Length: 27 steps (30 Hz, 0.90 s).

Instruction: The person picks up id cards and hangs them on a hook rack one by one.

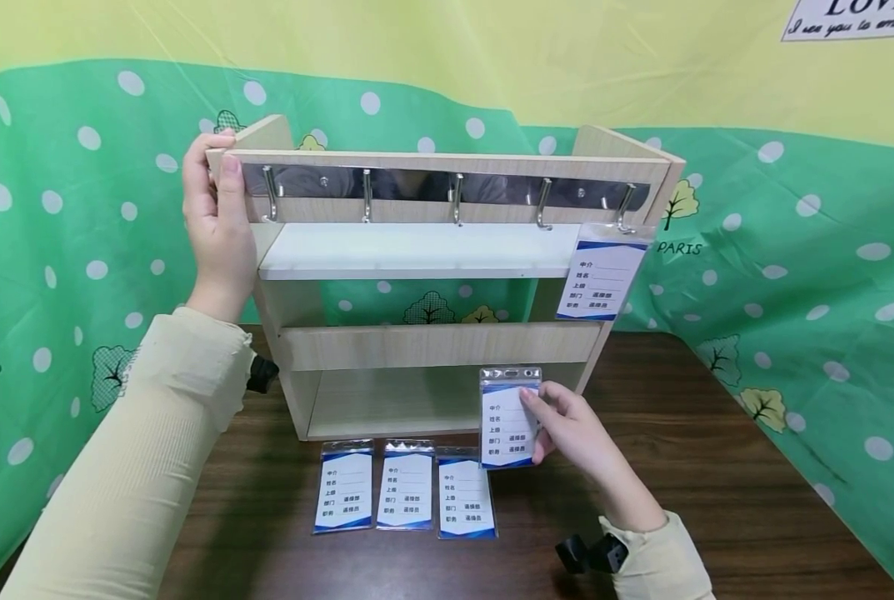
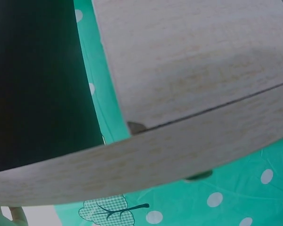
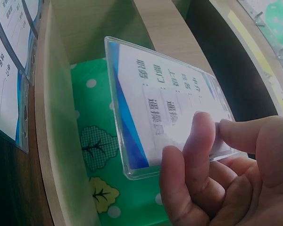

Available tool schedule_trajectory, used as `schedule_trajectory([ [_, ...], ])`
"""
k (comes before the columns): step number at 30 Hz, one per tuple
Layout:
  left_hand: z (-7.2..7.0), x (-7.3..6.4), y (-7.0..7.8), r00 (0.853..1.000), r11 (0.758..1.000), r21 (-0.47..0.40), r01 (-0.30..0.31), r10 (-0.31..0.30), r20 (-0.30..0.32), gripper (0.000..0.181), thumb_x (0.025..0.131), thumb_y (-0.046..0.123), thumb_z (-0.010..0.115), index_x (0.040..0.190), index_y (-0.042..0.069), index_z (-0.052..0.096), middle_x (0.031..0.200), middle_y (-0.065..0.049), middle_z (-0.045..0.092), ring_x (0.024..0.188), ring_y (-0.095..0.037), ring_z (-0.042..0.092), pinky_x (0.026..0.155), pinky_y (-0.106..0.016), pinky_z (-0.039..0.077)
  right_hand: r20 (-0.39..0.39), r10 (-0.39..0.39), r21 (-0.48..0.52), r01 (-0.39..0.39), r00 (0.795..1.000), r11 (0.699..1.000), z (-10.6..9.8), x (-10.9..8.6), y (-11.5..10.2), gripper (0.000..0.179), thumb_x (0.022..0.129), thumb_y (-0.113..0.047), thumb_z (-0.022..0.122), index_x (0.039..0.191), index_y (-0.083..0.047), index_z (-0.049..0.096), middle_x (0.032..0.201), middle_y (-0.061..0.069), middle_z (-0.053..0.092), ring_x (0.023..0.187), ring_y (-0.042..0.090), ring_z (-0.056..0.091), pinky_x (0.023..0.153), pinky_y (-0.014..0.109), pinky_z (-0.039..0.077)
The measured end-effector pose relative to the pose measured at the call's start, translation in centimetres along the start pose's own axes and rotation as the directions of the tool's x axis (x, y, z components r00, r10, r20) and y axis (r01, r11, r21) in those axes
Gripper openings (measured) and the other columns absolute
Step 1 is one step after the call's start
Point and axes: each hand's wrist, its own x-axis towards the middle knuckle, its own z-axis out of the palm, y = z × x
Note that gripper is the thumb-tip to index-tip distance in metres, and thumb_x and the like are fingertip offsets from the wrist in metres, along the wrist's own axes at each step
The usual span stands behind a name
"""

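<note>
My left hand (image 1: 222,229) grips the upper left corner of a small wooden shelf (image 1: 439,346), thumb on the front and fingers round the side. Between thumb and fingers, my right hand (image 1: 570,429) pinches the right edge of a plastic-sleeved ID badge (image 1: 502,425). This badge is upright before the lower compartment, its slotted end up; the right wrist view shows the badge (image 3: 151,103) close by. Another badge (image 1: 602,279) hangs from the rightmost hook (image 1: 626,207). Three badges (image 1: 405,490) lie in a row on the table, the right one partly overlapped in view by the held badge.
A metal strip (image 1: 412,183) with several hooks runs across the shelf's top front. Below it is a white shelf board (image 1: 424,250). The dark wooden table (image 1: 716,467) carries everything, and a green dotted cloth (image 1: 806,275) hangs behind and at the sides.
</note>
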Motion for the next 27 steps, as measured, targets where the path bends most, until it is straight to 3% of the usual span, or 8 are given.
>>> schedule_trajectory([
  [9, -0.06, -0.15, 0.17, 1.0, 1.0, 0.009, -0.028, 0.028, 0.013, 0.022, 0.104, 0.014, 0.04, 0.121, 0.016, 0.055, 0.135, -0.004, 0.056, 0.122, -0.018, 0.05, 0.102, -0.027, 0.039, 0.045, -0.005, 0.005, 0.005, 0.999, 1.0, 0.48, 0.1, 0.35, 0.035, 0.105, -0.027, 0.05, 0.116, 0.006, 0.052, 0.09, 0.02, 0.072, 0.047, 0.015, 0.058, 0.053, 0.034, 0.055],
  [27, 0.1, 0.02, 0.22, 1.0, 1.0, -0.03, 0.006, -0.006, -0.005, 0.022, 0.103, 0.012, 0.04, 0.12, 0.014, 0.055, 0.133, -0.002, 0.056, 0.123, -0.018, 0.049, 0.106, -0.028, 0.037, 0.077, 0.028, 0.017, -0.029, 0.997, 0.999, 0.94, 0.36, 0.71, 0.036, 0.104, -0.027, 0.051, 0.117, 0.006, 0.053, 0.094, 0.019, 0.073, 0.048, 0.013, 0.059, 0.05, 0.026, 0.051],
])
